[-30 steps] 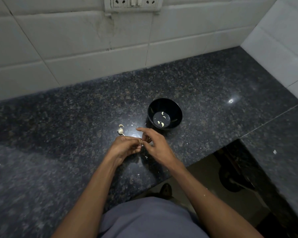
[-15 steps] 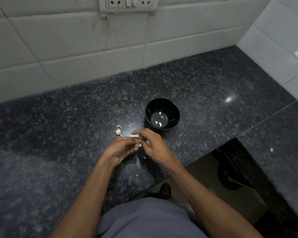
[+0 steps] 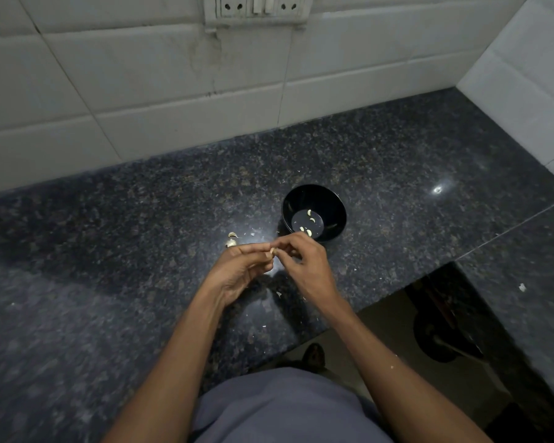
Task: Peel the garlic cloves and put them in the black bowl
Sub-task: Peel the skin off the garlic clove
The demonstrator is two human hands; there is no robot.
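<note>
The left hand (image 3: 240, 270) pinches a garlic clove (image 3: 273, 251) at its fingertips, and the right hand (image 3: 304, 266), fingers curled, picks at the same clove from the other side. This looks like the peeling step. Just beyond the hands stands the black bowl (image 3: 333, 199), with several peeled cloves (image 3: 308, 232) lying on its bottom. To the bowl's left, a few unpeeled cloves (image 3: 231, 242) wait on the dark speckled surface (image 3: 141, 251), amid scattered bits of skin. Next, the skin must come away cleanly, then the bare clove needs a short carry over the bowl's rim.
</note>
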